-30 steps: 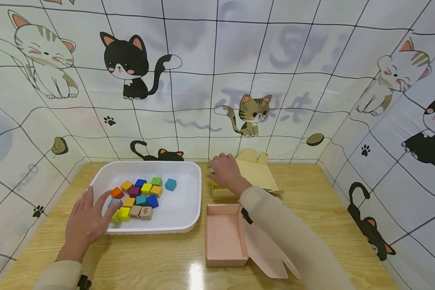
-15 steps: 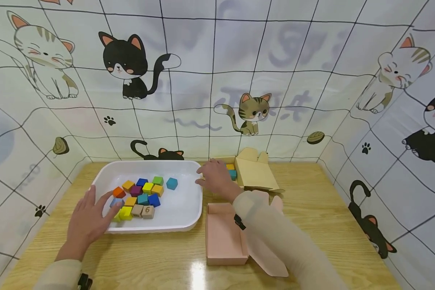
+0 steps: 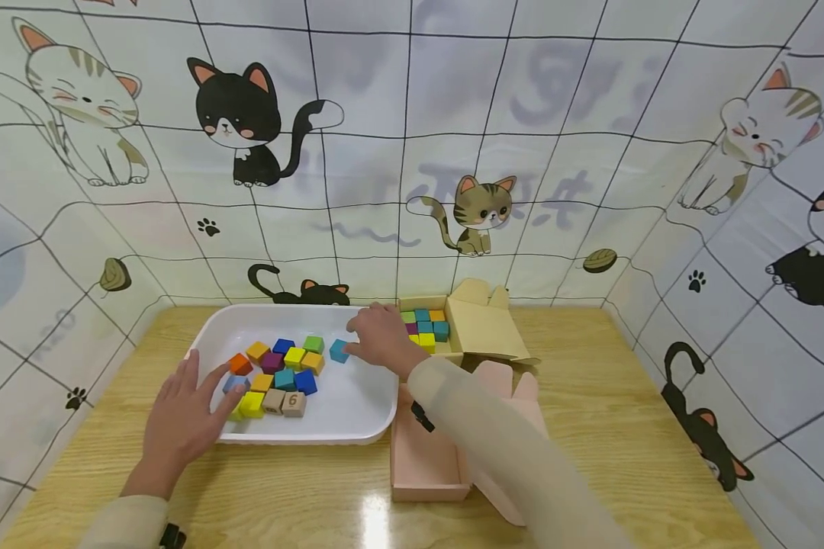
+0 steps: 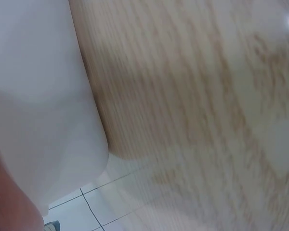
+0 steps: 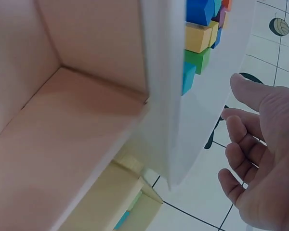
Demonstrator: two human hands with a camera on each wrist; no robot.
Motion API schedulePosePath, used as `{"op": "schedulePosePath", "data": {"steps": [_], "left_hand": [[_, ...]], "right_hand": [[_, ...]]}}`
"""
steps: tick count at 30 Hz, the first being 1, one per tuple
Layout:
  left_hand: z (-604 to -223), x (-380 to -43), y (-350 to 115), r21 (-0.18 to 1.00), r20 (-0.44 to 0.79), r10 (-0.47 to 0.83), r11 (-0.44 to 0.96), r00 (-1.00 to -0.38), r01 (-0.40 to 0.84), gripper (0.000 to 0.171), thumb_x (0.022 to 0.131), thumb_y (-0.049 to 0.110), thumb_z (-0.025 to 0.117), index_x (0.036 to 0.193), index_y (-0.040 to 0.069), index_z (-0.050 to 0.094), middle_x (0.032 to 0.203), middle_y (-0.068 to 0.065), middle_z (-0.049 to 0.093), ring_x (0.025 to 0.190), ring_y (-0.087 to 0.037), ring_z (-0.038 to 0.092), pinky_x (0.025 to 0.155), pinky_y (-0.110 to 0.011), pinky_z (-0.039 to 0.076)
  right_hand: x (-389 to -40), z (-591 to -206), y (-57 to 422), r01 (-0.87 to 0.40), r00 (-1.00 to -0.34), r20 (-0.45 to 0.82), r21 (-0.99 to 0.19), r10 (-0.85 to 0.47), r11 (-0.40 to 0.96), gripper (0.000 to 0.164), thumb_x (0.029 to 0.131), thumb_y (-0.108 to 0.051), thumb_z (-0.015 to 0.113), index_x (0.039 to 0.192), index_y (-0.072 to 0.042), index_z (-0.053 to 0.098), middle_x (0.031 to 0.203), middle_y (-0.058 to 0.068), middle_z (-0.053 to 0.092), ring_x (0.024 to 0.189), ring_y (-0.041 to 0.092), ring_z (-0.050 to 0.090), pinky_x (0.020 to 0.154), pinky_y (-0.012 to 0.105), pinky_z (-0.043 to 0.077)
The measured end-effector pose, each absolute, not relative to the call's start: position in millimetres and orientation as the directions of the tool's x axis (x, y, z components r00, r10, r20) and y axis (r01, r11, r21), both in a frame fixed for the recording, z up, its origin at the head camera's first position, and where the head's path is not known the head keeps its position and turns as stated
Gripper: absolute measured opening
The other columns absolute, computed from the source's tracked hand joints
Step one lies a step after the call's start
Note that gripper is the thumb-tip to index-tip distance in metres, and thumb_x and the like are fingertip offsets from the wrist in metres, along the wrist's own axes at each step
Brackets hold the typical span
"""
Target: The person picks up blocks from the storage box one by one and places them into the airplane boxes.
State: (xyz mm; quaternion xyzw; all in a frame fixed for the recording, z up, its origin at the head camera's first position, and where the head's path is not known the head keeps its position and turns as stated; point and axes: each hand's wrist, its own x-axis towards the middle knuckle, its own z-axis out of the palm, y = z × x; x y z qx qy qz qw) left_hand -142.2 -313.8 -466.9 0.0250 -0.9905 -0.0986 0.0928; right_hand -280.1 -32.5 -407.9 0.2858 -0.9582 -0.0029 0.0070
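A white tray holds many small colored cubes, among them a wooden cube marked 6. My left hand rests with spread fingers at the tray's left side; the left wrist view catches only the tray's outer wall and a bit of that hand. Over the tray's right part is my right hand, fingers loosely bent. A teal cube lies close to its thumb. In the right wrist view nothing sits between the thumb and fingers of the right hand, apart from the teal cube.
Behind the right forearm stands a yellow box, lid folded right, with rows of cubes inside. A pink box with its lid open lies in front, partly under the sleeve. A cat-patterned cloth backs the wooden table.
My right hand has moved left from the yellow box to above the tray, uncovering the cubes in that box. The tray and my left hand have shifted slightly right.
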Motion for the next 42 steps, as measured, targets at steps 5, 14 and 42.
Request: {"op": "schedulePosePath", "data": {"steps": [5, 14, 42], "left_hand": [[-467.0, -142.9, -312.5, 0.202, 0.176, -0.074, 0.979, -0.982, -0.038, 0.067, 0.092, 0.059, 0.029, 0.137, 0.009, 0.039, 0.151, -0.026, 0.005, 0.139, -0.045, 0.001, 0.107, -0.065, 0.012], [-465.2, -141.1, -311.1, 0.198, 0.167, -0.077, 0.979, -0.983, -0.043, 0.066, 0.093, 0.058, 0.027, 0.137, 0.01, 0.038, 0.151, -0.027, 0.005, 0.139, -0.044, 0.0, 0.107, -0.064, 0.012], [-468.3, -143.1, -314.8, 0.196, 0.178, -0.091, 0.979, -0.98, -0.055, 0.066, 0.093, 0.058, 0.027, 0.138, 0.011, 0.038, 0.151, -0.025, 0.005, 0.139, -0.043, 0.003, 0.108, -0.063, 0.011]], "right_hand": [[-288.8, -413.8, -48.6, -0.511, -0.859, -0.055, 0.071, -0.508, 0.857, 0.037, 0.08, -0.055, 0.06, 0.1, -0.026, 0.068, 0.087, -0.011, 0.065, 0.09, 0.015, 0.05, 0.091, 0.035, 0.043], [-292.0, -416.5, -68.3, -0.433, -0.9, -0.101, 0.083, -0.425, 0.898, 0.032, 0.078, -0.053, 0.063, 0.087, -0.022, 0.066, 0.071, -0.006, 0.057, 0.079, 0.014, 0.049, 0.081, 0.03, 0.043], [-294.5, -424.5, -89.2, -0.595, -0.803, -0.127, 0.195, -0.582, 0.78, 0.026, 0.074, -0.048, 0.07, 0.081, -0.023, 0.065, 0.079, -0.009, 0.062, 0.084, 0.013, 0.05, 0.09, 0.032, 0.041]]}}
